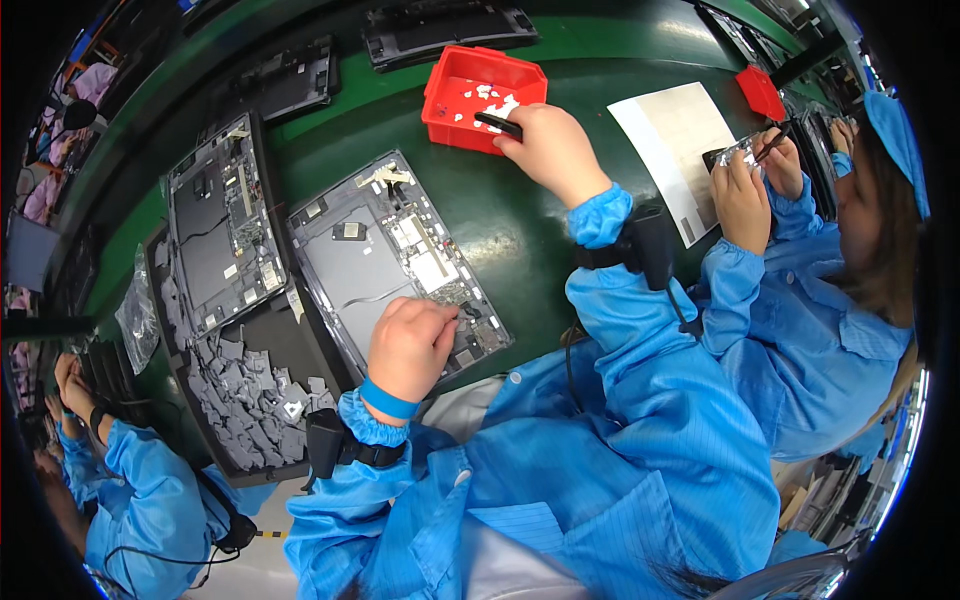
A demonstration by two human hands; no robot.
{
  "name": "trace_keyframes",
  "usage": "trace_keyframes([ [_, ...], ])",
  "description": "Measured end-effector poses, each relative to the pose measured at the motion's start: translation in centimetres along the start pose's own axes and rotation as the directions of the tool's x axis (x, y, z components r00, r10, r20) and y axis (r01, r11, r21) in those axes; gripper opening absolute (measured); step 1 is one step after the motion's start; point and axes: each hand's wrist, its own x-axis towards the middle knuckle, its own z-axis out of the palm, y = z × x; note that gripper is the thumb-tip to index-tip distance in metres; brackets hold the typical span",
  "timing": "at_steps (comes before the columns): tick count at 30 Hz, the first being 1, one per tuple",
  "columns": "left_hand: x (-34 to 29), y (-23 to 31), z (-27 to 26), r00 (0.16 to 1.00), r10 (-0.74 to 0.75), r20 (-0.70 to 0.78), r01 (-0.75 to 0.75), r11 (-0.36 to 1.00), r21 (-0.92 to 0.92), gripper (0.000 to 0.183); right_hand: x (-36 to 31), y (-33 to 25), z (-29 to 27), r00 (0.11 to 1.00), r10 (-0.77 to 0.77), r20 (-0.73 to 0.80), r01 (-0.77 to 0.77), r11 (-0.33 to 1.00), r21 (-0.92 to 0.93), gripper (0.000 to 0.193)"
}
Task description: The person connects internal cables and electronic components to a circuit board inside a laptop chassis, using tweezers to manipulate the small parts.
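In front of me lies an opened tablet-like device housing point(375, 268), tilted on the green bench, its circuit board and flat cables bare. My left hand point(408, 342) rests at its near edge, fingers curled and pressed together over the board; whatever they hold is hidden. Farther off to the right, my right hand point(556, 150) grips black tweezers point(498, 125). Their tip reaches over the near wall of a red bin point(440, 118) in which several small white pieces point(503, 108) lie scattered.
Left of the housing, a second opened housing point(222, 225) sits on a dark tray point(318, 352) full of grey pieces point(245, 400). More housings point(450, 30) line the back. At right, a co-worker's hands point(742, 200) work beside a white sheet point(680, 150). Another co-worker's sleeve point(150, 500) shows lower left.
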Motion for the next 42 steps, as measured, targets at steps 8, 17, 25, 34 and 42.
trace_keyframes([
  [8, -0.2, 0.0, 0.0, 0.999, 0.037, 0.011, -0.037, 0.999, 0.010, 0.012, 2.8, -3.8, 4.5, 0.975, 0.031, -0.219, -0.036, 0.999, -0.017, 0.015],
  [17, -0.4, 0.2, 0.0, 0.999, -0.016, 0.034, 0.018, 0.999, -0.049, 0.014, -6.7, -4.3, -0.1, 0.985, 0.015, -0.172, 0.121, 0.647, 0.753, 0.011],
  [25, -0.1, 0.7, -0.4, 0.997, -0.038, 0.067, 0.041, 0.998, -0.039, 0.014, -15.3, -3.7, 3.1, 0.982, -0.181, 0.053, 0.002, 0.292, 0.957, 0.022],
  [34, -0.2, 0.6, 0.1, 0.999, -0.049, 0.024, 0.050, 0.998, -0.042, 0.015, -15.8, -4.2, 2.8, 0.986, -0.103, 0.131, -0.105, 0.229, 0.968, 0.018],
  [42, -0.7, 0.8, 0.8, 0.998, 0.057, 0.035, -0.059, 0.997, 0.052, 0.018, -15.5, -4.2, 3.1, 0.988, -0.131, -0.085, 0.130, 0.391, 0.911, 0.019],
])
